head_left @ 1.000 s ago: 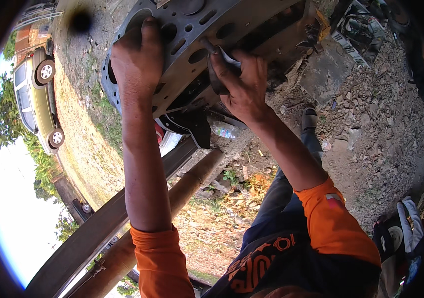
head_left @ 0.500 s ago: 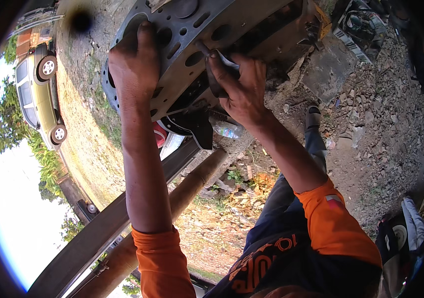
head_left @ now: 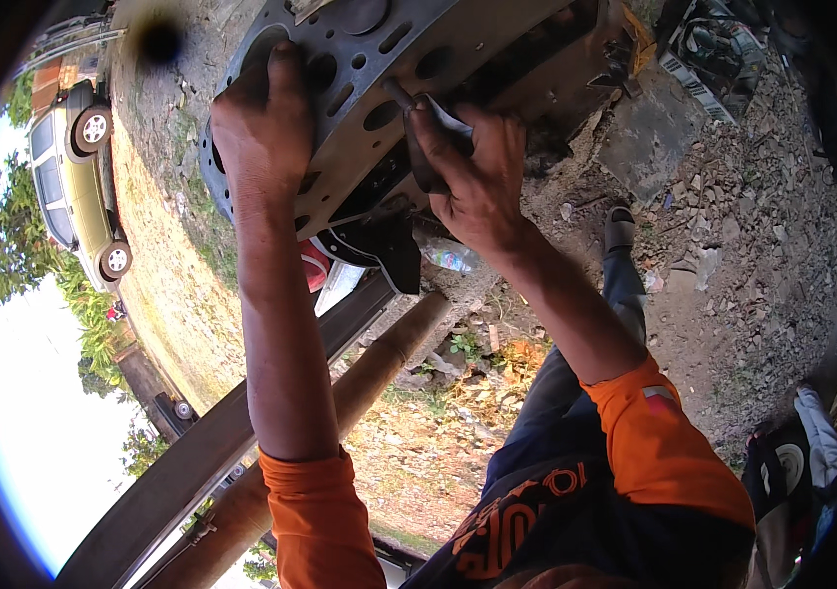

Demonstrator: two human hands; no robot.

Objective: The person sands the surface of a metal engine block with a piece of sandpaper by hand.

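Observation:
A grey metal engine block (head_left: 365, 103) with round bores and smaller holes in its flat face lies at the top of the view. My left hand (head_left: 261, 137) is closed over its left end, thumb on the face beside a large bore; the other fingers are mostly hidden. On the block's near edge, my right hand (head_left: 472, 157) is closed around a dark rod-like tool (head_left: 423, 162). The tool's blunt upper tip rests at or just over the face, beside an oval hole. Something thin and pale (head_left: 450, 116) shows between the right thumb and forefinger; its kind is unclear.
A dark curved metal part (head_left: 379, 250) sits below the block, near a clear plastic bottle (head_left: 450, 257). A brown pole (head_left: 389, 344) and a dark beam (head_left: 212, 432) slant across the lower left. Rubble (head_left: 732, 245) covers the ground at right. A parked car (head_left: 70, 187) stands far left.
Both hands keep their places on the block, with only a very slight shift in the picture. A small red shape has appeared by the distant bushes at left.

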